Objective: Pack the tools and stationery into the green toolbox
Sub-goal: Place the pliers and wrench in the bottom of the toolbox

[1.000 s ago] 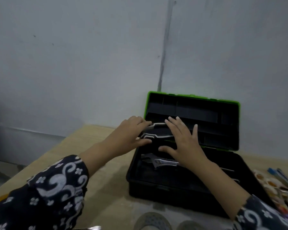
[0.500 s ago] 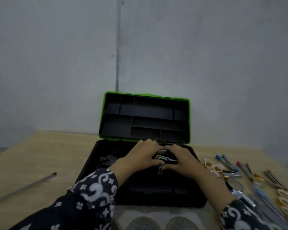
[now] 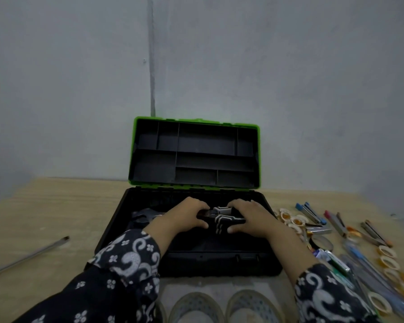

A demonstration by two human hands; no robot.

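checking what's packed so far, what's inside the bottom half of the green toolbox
In the toolbox base: a black-and-white handled tool, gripped by the left hand and right hand, and a wrench at left. Anything under the hands is hidden.

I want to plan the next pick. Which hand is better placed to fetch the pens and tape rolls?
Probably the right hand. The pens and tape rolls lie on the table just right of the toolbox, beside that hand. The left hand would have to cross over.
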